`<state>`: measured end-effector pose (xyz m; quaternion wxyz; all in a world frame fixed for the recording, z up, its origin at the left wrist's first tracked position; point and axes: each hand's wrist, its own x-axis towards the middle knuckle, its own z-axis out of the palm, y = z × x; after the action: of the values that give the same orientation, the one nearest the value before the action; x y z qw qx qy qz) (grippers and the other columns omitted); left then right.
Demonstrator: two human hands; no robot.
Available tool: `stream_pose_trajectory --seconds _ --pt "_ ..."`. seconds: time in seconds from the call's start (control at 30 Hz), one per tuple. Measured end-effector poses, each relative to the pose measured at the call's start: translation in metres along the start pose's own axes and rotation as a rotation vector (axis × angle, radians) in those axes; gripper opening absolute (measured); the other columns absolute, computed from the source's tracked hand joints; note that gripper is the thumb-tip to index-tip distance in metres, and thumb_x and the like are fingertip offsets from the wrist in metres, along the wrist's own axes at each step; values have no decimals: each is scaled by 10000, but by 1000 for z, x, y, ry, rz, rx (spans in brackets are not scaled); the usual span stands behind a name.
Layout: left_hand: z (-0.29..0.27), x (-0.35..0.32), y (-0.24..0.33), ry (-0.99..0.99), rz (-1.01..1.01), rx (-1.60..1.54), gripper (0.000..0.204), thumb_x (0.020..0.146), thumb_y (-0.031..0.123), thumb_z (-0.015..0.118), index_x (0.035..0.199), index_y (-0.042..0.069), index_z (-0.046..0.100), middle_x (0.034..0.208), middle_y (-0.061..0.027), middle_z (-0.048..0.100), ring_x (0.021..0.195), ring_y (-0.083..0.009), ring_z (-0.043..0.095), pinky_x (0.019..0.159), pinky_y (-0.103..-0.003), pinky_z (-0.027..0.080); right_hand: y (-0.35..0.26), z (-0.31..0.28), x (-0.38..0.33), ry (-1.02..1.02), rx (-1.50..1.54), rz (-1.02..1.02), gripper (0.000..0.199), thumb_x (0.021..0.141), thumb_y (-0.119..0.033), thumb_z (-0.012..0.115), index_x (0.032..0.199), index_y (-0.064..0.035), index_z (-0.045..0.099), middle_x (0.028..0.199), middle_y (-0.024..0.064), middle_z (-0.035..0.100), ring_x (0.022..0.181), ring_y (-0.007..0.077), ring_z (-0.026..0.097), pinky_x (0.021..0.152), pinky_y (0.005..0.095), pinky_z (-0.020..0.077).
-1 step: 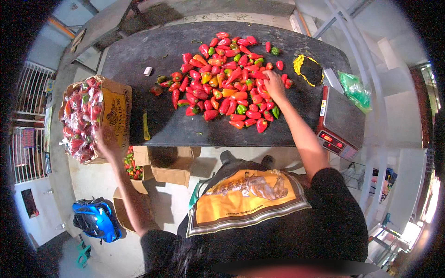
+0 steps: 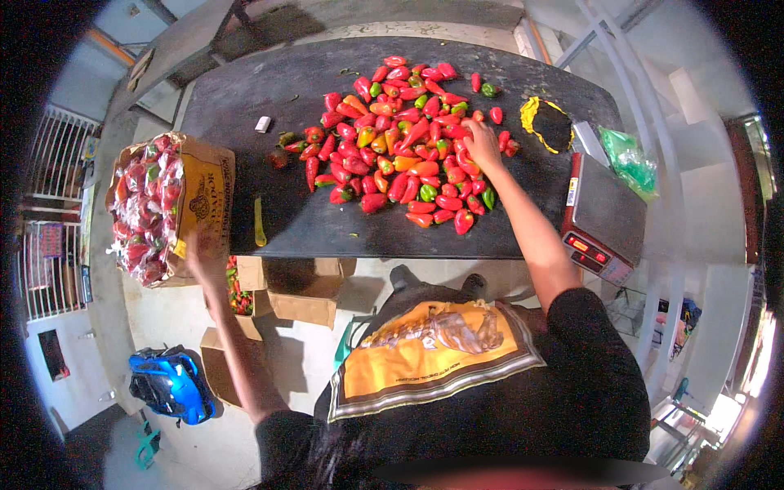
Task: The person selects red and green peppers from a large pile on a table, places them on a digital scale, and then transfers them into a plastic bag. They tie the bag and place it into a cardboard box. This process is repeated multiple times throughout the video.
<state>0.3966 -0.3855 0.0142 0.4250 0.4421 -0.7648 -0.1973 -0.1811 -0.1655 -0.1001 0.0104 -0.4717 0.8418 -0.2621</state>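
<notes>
A large heap of mostly red peppers (image 2: 384, 139), with some green and orange ones, lies on the dark table (image 2: 302, 229). My right hand (image 2: 482, 145) is at the heap's right side, fingers curled down over a red pepper (image 2: 454, 131); the fingertips are partly hidden. My left hand (image 2: 198, 251) is at the near right side of a cardboard box (image 2: 214, 175) on the left. Its fingers are blurred, so I cannot make out whether they hold anything. Filling the box to the top are peppers in clear plastic bags (image 2: 147, 204).
A red-and-grey scale (image 2: 608, 200) with a lit display stands at the table's right, beside green plastic bags (image 2: 629, 159) and a black-and-yellow ring-shaped item (image 2: 527, 114). A yellow strip (image 2: 260, 220) and a small white block (image 2: 262, 124) lie left. Below are open cartons (image 2: 302, 302) and a blue backpack (image 2: 170, 384).
My left hand has drawn slightly to the right, off the box's top edge to its side. My right hand stays at the heap.
</notes>
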Motion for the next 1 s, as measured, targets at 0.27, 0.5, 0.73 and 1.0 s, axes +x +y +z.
stream_pose_trajectory --seconds 0.27,0.5,0.73,1.0 --pt "28 -164 77 -361 -462 -110 194 833 22 579 1011 50 651 906 -67 638 843 -162 593 692 -294 476 8 78 32 45 -153 223 419 771 -238 694 1068 -15 499 1059 207 570 991 404 557 848 465 460" --pt "122 -186 122 -526 -389 -223 171 852 40 582 1015 20 629 945 -112 623 855 -224 621 743 -305 487 100 -23 22 152 288 274 279 707 -230 723 857 -54 567 689 111 614 614 256 618 564 372 478" --pt "227 -191 219 -778 -214 -272 189 831 55 606 1017 38 630 950 -131 616 780 -236 618 688 -328 495 120 -77 -56 -210 477 312 181 763 -173 695 923 -96 661 602 34 574 409 119 522 418 277 416" --pt "254 -225 285 -916 -168 -228 176 830 105 588 991 40 617 942 -165 592 894 -366 580 787 -418 467 88 -51 -56 -127 179 -111 559 741 -101 679 1267 -200 516 1050 151 596 929 322 604 779 427 499"
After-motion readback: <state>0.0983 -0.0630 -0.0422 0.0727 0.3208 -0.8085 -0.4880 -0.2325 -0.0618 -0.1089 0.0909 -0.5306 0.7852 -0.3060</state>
